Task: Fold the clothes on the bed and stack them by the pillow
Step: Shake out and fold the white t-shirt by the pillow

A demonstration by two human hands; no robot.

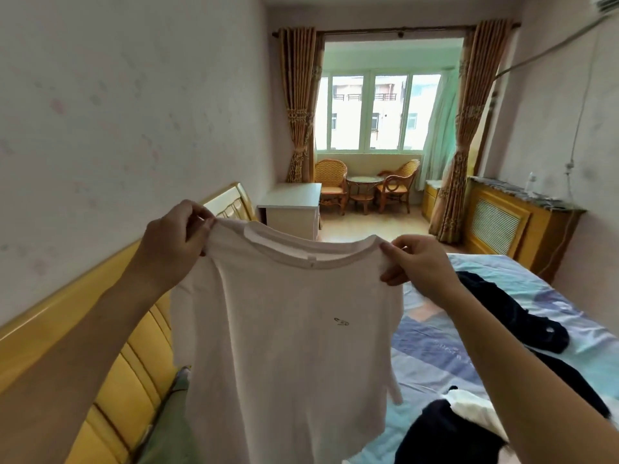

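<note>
- Dark garment (445,433), nearest the viewer at the near edge of the bed: a crumpled heap with a scrap of white cloth (469,401) showing on top, not yet folded.
- White T-shirt (284,336), centre: held in the air above the bed (432,360), hanging full length, neckline uppermost, a small printed mark on the chest.
- Left hand (174,242): fingers and thumb pinch the shirt's left shoulder seam beside the collar.
- Right hand (418,262): fingers and thumb pinch the right shoulder in the same manner; the collar is stretched taut between the two grips.
- Step in hand, as judged: spreading the shirt before the first fold. It should go well if both shoulders stay level, the cloth is lowered flat onto a bare part of the striped sheet, and the sleeves are smoothed out before being turned in.
- Second dark garment (509,313), toward the right edge of the bed: strewn loosely, also awaiting folding.
- Headboard (140,333), along the left edge: yellow wood; a greenish edge at its foot is probably the pillow (164,426), largely hidden by the shirt, where the stack belongs.
- Far end of the room: nightstand (291,209), wicker chairs (397,185) and window (378,112).
</note>
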